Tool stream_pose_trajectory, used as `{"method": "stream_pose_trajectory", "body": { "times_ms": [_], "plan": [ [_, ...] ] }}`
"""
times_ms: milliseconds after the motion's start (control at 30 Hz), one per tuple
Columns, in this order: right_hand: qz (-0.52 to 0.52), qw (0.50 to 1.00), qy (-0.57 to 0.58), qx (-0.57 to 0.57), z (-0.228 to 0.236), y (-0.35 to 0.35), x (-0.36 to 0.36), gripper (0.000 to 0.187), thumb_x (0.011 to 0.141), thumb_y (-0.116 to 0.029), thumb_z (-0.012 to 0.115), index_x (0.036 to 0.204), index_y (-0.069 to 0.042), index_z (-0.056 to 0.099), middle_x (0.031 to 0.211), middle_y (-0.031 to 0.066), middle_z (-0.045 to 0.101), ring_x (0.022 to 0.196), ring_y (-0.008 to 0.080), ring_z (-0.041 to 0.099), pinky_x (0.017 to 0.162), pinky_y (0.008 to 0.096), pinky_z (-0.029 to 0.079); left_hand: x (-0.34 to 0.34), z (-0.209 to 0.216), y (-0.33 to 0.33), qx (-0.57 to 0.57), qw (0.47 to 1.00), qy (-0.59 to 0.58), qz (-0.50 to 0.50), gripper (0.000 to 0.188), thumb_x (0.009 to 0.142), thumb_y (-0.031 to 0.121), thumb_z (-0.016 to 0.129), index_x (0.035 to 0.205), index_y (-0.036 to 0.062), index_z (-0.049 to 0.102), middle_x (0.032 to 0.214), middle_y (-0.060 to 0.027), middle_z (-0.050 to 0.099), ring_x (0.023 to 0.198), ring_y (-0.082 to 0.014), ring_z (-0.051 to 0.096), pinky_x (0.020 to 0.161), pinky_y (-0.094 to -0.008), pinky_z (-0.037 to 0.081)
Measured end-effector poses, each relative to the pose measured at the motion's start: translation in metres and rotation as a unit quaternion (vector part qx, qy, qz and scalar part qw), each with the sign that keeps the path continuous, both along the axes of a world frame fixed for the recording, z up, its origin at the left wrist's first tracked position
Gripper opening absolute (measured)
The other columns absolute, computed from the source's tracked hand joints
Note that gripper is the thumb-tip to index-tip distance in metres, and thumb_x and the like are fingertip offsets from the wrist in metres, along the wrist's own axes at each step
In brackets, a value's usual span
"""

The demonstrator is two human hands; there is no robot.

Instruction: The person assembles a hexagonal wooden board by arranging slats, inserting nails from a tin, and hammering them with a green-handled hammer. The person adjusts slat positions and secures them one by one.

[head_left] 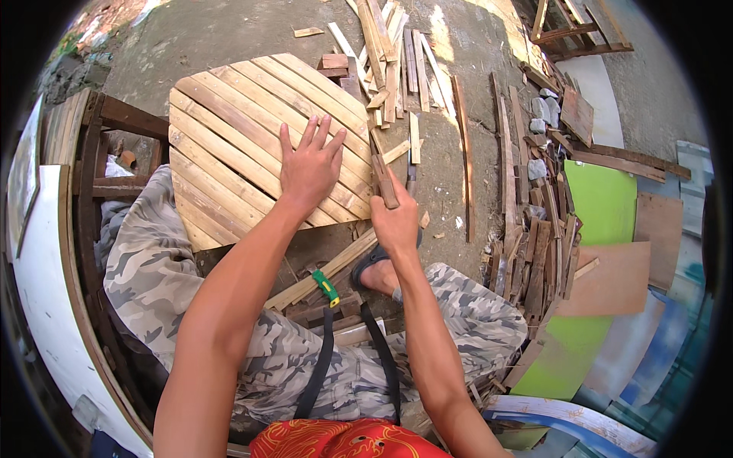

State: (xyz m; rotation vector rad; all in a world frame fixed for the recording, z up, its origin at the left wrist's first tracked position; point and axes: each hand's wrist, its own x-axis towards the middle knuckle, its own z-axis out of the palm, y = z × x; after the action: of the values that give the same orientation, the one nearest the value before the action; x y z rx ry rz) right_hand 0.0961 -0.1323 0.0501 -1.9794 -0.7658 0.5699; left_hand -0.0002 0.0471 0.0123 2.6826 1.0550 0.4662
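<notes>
A panel of pale bamboo-like slats [252, 145] with cut corners lies in front of me. My left hand [309, 168] rests on it near its right half, palm down and fingers spread. At the panel's right edge my right hand [395, 217] is closed around a short brown wooden piece [384, 183]. Its far end reaches along the edge of the slats; whether it is a tool's handle I cannot make out. A green and yellow handle [326, 288] shows between my knees, near the panel's lower edge.
Loose wooden strips [393, 61] lie beyond the panel. Scrap wood [546, 229] is heaped on the right, beside green sheets [599, 202] and brown boards [611, 278]. A dark wooden frame [95, 153] stands at the left. My sandalled foot [378, 271] is below my right hand.
</notes>
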Motion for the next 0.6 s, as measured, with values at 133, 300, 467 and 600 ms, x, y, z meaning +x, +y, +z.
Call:
{"method": "stream_pose_trajectory", "body": {
  "times_ms": [133, 300, 467, 600],
  "plan": [
    [-0.014, 0.996, 0.037, -0.081, 0.085, -0.132, -0.057, 0.062, 0.082, 0.0, 0.052, 0.143, 0.008, 0.053, 0.129, 0.0243, 0.068, 0.117, 0.0263, 0.068, 0.099, 0.035, 0.051, -0.001, -0.004, -0.002, 0.004, 1.0, -0.02, 0.004, 0.036, 0.099, 0.025, 0.06, 0.135, 0.0224, 0.066, 0.149, -0.0097, 0.057, 0.142, -0.0277, 0.049, 0.118, -0.0682, 0.02],
    [-0.02, 0.987, 0.108, -0.118, 0.19, -0.177, -0.088, 0.062, 0.079, 0.003, 0.049, 0.14, 0.013, 0.053, 0.131, 0.0263, 0.067, 0.122, 0.0284, 0.066, 0.103, 0.0343, 0.049, 0.002, -0.005, -0.005, 0.023, 0.999, -0.035, 0.01, 0.036, 0.098, 0.026, 0.062, 0.133, 0.022, 0.067, 0.148, -0.009, 0.057, 0.142, -0.0283, 0.049, 0.117, -0.0695, 0.02],
    [0.009, 0.998, 0.034, -0.051, 0.06, 0.028, 0.005, 0.053, 0.085, -0.008, 0.056, 0.136, 0.005, 0.058, 0.099, 0.0273, 0.073, 0.089, 0.0336, 0.07, 0.084, 0.0404, 0.053, 0.004, 0.003, -0.002, 0.015, 0.999, -0.033, 0.011, 0.036, 0.099, 0.026, 0.061, 0.134, 0.0225, 0.067, 0.149, -0.0089, 0.057, 0.142, -0.0273, 0.049, 0.118, -0.0673, 0.02],
    [0.013, 0.997, 0.021, -0.072, 0.051, 0.026, -0.001, 0.054, 0.086, -0.011, 0.058, 0.138, 0.003, 0.057, 0.108, 0.0273, 0.071, 0.094, 0.0341, 0.069, 0.088, 0.038, 0.052, 0.0, 0.003, -0.001, 0.002, 0.999, -0.034, 0.013, 0.035, 0.1, 0.026, 0.06, 0.133, 0.0224, 0.068, 0.148, -0.0091, 0.058, 0.141, -0.0266, 0.05, 0.119, -0.0655, 0.022]
  ]
}}
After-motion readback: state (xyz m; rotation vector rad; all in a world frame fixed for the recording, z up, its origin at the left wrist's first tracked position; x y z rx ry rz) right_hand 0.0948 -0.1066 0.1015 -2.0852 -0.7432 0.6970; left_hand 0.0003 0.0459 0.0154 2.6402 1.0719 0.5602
